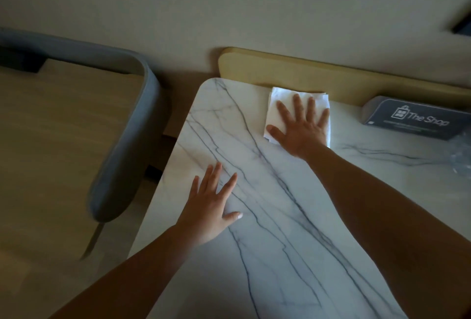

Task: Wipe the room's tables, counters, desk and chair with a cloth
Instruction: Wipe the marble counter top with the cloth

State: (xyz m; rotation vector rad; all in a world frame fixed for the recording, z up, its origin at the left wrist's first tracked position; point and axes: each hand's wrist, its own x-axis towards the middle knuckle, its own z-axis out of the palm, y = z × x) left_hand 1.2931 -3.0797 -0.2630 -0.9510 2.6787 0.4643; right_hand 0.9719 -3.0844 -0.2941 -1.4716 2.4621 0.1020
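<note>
A white marble-patterned table [267, 216] with dark veins fills the middle of the head view. A folded white cloth [276, 104] lies flat near its far edge. My right hand [302, 126] presses on the cloth with straight, spread fingers. My left hand [212, 207] rests flat on the bare tabletop near the left edge, fingers straight and holding nothing.
A grey upholstered chair [122, 155] stands left of the table on a wooden floor. A tan padded panel [293, 71] runs along the wall behind the table. A dark box printed "The Shop" [418, 119] and crumpled clear plastic [462, 155] sit at the far right.
</note>
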